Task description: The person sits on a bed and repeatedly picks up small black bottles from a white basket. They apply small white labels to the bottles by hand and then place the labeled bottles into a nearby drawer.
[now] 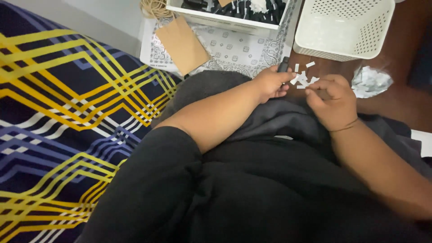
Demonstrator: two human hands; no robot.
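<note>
My left hand (270,83) is closed around a small dark stick-shaped object (283,64) whose top pokes out above the fingers. My right hand (332,101) pinches a small white paper tag (302,82) between thumb and fingers, close beside the left hand. More small white paper tags (309,65) lie scattered on the brown floor (405,45) just beyond both hands. Both forearms reach forward over my lap in dark clothing.
A white perforated basket (346,27) stands at the back right. A white tray (225,15) of dark items sits on a patterned white cloth (234,49), with a brown paper envelope (182,45) and twine (155,6). Crumpled white paper (370,81) lies right. A navy-yellow blanket (58,112) covers the left.
</note>
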